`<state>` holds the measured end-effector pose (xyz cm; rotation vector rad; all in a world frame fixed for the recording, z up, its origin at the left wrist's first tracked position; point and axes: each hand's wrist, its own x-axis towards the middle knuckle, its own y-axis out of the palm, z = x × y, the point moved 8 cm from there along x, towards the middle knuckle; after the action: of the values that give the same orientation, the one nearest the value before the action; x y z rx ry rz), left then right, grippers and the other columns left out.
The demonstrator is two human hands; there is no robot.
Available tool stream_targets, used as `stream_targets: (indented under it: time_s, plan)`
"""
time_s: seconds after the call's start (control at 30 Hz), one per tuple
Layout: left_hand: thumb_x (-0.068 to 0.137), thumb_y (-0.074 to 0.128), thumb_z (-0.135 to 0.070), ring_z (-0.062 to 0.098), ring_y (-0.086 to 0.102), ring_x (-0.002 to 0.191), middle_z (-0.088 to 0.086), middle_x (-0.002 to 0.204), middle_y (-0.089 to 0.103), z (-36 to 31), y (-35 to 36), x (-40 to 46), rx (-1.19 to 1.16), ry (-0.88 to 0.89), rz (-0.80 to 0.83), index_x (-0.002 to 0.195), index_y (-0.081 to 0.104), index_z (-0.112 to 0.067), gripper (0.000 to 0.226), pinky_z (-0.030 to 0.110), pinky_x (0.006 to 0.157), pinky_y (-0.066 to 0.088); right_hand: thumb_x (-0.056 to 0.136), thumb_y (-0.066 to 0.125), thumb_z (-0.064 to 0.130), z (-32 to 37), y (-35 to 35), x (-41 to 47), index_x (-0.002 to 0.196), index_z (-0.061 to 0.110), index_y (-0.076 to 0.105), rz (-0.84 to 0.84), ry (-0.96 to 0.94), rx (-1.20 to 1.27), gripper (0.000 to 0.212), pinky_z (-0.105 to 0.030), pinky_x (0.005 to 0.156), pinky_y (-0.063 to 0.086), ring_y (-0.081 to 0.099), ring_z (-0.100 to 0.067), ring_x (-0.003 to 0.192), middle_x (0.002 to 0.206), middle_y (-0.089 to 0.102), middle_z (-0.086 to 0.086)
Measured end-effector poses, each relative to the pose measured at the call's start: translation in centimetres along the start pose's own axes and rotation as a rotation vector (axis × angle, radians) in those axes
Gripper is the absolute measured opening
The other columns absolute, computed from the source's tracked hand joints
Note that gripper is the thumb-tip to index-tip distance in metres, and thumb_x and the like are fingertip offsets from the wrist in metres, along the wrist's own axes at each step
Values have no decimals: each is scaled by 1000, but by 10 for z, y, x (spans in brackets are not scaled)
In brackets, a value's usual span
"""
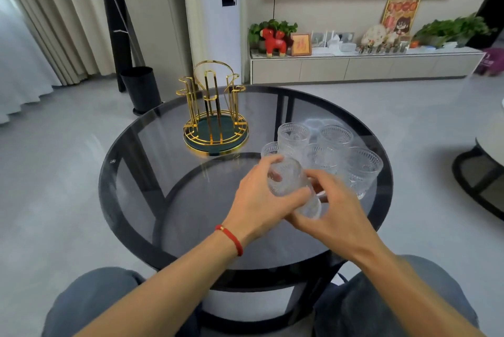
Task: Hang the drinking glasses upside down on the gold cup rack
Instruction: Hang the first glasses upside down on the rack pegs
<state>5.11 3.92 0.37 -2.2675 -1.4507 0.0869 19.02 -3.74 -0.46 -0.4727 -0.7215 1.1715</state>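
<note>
Both hands (275,200) grip one glass (286,181); seemingly five glasses (335,146) crowd behind.

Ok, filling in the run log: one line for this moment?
left hand + right hand: both on one glass, tilted | rack: empty | other glasses: upright on table

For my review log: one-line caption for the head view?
Both hands hold one glass; gold rack stands empty.
</note>
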Motion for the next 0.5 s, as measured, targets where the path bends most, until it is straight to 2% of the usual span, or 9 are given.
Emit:
stream_targets:
  time_s: [0.07,0.13,0.2,0.3,0.37,0.43,0.5]
  plan:
    - [62,81,-52,4,65,99,-1,117,64,-7,-23,13,-279,-42,-32,125,59,-30,70,27,61,58,70,76,65,21,-6,11,137,38,54,-67,-82,96,76,-16,94,45,55,-4,117,123,57,15]
    - [72,81,-38,23,69,106,11,122,67,-5,-43,31,-541,-110,-22,127,59,-18,62,38,61,60,76,72,64,35,-10,34,138,41,55,-119,-92,215,69,-14,93,48,56,-2,120,128,55,17]
    - [80,75,-33,31,71,104,15,119,70,0,-61,47,-670,-121,-13,128,58,-10,56,42,64,60,78,67,68,41,-5,62,138,42,53,-90,25,356,68,-24,89,56,62,2,113,130,58,17]
    - [89,67,-33,33,69,110,18,126,67,15,-75,68,-812,-103,-13,134,56,-7,53,41,74,60,84,64,66,50,23,100,134,33,55,0,184,523,61,-49,90,60,77,-14,88,112,72,3]
    - [95,61,-36,34,67,112,20,129,67,31,-78,80,-890,-97,-12,135,58,-7,49,42,80,61,84,66,64,60,28,123,129,32,57,-51,183,492,56,-50,86,61,78,-18,76,105,73,4]
    - [97,56,-48,33,66,113,14,124,70,55,-88,90,-764,-87,-95,133,64,-18,47,42,84,61,76,66,70,64,24,143,128,34,57,-119,178,348,63,-44,84,61,77,-17,83,111,70,10]
    - [97,47,-58,24,58,119,1,123,66,82,-106,95,-329,-68,-229,130,65,-34,45,42,92,56,66,69,70,60,8,163,126,34,58,-216,189,291,70,-37,76,62,72,-18,94,116,66,12]
